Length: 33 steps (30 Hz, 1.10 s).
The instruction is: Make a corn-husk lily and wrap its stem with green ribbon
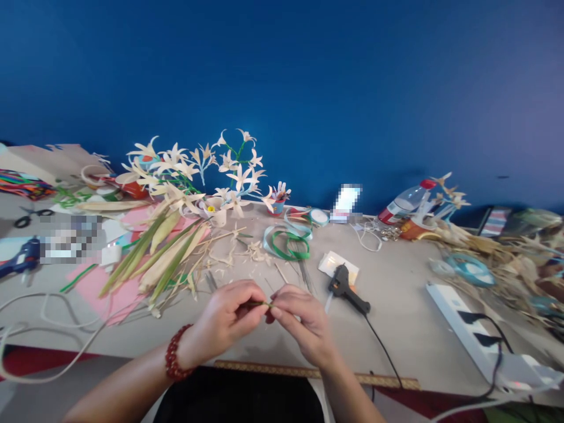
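Observation:
My left hand [227, 320] and my right hand [304, 323] meet above the near edge of the grey table [396, 329]. Both pinch a thin green stem [259, 304] between thumb and fingers, with a small dark red bit at the right fingertips. A red bead bracelet [173, 353] circles my left wrist. Just beyond the hands lie thin wires and straw scraps [247, 252]. A black glue gun [346, 288] rests to the right of my right hand, its cord running toward me.
Cream straw flowers [194, 170] stand at the back left above long green and cream leaves [154, 252] on pink paper. Green and pale ribbon [288, 241], a plastic bottle [408, 202], a white power strip [467, 329], dried husks, scissors [26, 217] and a blue glue gun [20, 258] lie around.

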Tool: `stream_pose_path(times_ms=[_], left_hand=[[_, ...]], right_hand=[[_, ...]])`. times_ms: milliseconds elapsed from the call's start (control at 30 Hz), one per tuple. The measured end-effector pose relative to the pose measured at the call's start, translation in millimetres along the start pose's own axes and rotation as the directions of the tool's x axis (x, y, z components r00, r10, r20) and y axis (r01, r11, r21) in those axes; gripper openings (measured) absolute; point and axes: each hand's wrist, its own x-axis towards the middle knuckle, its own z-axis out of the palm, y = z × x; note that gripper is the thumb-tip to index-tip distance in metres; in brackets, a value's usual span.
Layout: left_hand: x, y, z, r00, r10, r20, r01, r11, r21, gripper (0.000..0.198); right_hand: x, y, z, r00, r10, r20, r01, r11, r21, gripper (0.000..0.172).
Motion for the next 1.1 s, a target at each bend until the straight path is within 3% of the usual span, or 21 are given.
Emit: stream_pose_path(times_ms=[300, 500, 733, 867, 1000, 1100], left_hand=[[-1, 0, 0.7, 0.998, 0.024, -0.064, -0.026, 0.999, -0.036, 0.011], [0, -4, 0.7, 0.992, -0.112, -0.065, 0.107, 0.992, -0.069, 0.008], [3, -7, -0.5, 0.995, 0.071, -0.076, -0.066, 0.995, 0.069, 0.013], [6, -8, 1.6, 0.992, 0.107, -0.067, -0.104, 0.994, 0.035, 0.015], [8, -4, 1.1, 0.991, 0.111, -0.068, -0.114, 0.992, -0.047, 0.013], [8, 0, 0.2, 0.998, 0.042, -0.050, -0.048, 0.992, -0.120, 0.017]], right_hand=[[0, 4, 5, 0.998, 0.065, 0.001, -0.065, 0.990, 0.127, 0.030], [-3, 11, 7, 0.992, 0.120, -0.046, -0.109, 0.976, 0.190, 0.028], [-6, 20, 14, 0.972, 0.195, -0.129, -0.140, 0.927, 0.347, 0.024], [-4, 18, 14, 0.974, 0.197, -0.114, -0.150, 0.932, 0.329, 0.026], [-5, 15, 14, 0.973, 0.211, -0.090, -0.175, 0.935, 0.307, 0.030], [-7, 15, 16, 0.972, 0.221, -0.086, -0.184, 0.932, 0.313, 0.032]])
